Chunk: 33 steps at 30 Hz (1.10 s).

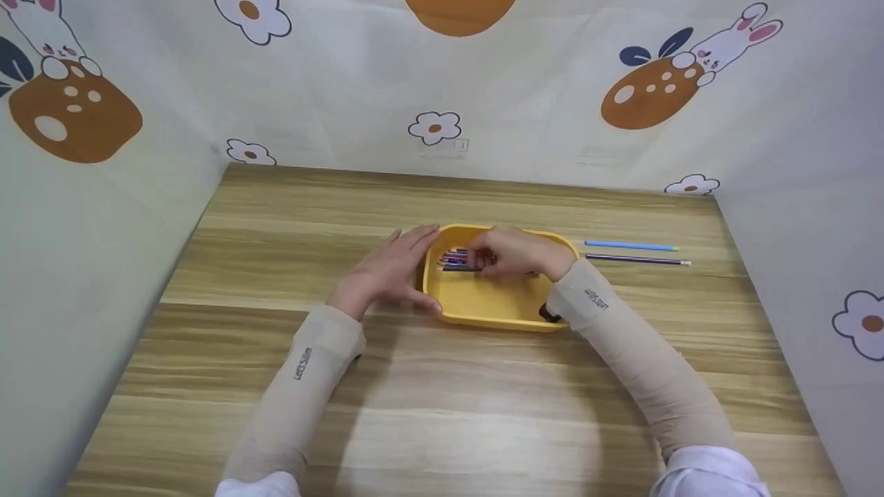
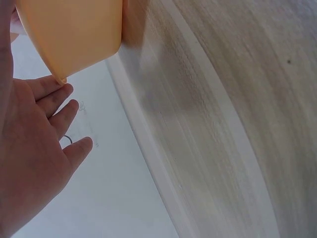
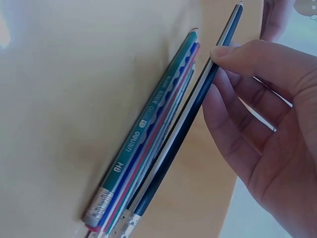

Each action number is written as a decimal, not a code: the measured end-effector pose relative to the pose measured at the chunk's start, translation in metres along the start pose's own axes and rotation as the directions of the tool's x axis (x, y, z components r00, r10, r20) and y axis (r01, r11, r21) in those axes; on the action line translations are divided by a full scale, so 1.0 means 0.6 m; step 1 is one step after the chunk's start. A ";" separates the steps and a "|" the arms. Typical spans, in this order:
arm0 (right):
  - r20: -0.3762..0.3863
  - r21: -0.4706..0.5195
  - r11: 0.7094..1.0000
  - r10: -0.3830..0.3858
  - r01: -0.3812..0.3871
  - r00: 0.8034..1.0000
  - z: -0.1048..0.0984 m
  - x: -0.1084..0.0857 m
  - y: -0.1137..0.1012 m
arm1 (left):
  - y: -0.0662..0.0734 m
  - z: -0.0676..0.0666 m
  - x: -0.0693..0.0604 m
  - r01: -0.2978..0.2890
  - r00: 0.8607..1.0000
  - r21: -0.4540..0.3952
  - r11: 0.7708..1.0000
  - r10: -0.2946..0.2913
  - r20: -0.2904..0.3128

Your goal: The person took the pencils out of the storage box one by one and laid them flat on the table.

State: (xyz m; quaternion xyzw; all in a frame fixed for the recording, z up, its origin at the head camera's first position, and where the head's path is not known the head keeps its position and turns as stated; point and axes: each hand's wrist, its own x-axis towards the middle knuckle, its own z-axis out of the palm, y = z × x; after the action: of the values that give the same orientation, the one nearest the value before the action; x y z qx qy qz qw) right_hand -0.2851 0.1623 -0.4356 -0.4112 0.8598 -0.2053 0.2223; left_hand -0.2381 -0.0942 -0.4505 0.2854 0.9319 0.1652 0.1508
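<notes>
A yellow tray (image 1: 490, 297) with raised sides stands on the table in the head view. My left hand (image 1: 387, 269) is at its left end, thumb and fingers spread apart. In the left wrist view, fingertips touch the rim of the tray (image 2: 84, 34). Inside the tray, my right hand (image 1: 514, 252) pinches a dark pencil with a pale stripe (image 3: 187, 121) between thumb and fingers. Beside that pencil lie several others, among them a green HB pencil (image 3: 143, 124) with a metal-capped end. The head view shows only part of this bunch (image 1: 454, 258).
Right of the tray, a blue pencil (image 1: 632, 246) and a dark purple pencil (image 1: 639, 259) lie roughly parallel on the wooden table (image 1: 276, 276). Printed cloth walls (image 1: 345, 90) enclose the table at the back and both sides.
</notes>
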 end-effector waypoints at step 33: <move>-0.104 -0.097 0.995 0.016 -0.026 0.994 -0.043 -0.063 -0.030 | 0.001 0.000 0.000 0.007 1.000 0.006 1.000 -0.007 -0.009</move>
State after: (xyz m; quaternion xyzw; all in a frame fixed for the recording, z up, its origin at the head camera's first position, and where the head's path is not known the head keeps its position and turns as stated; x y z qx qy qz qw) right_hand -0.2670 0.1864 -0.3965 -0.4017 0.8834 -0.1812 0.1593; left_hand -0.2378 -0.0936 -0.4501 0.2820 0.9341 0.1630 0.1462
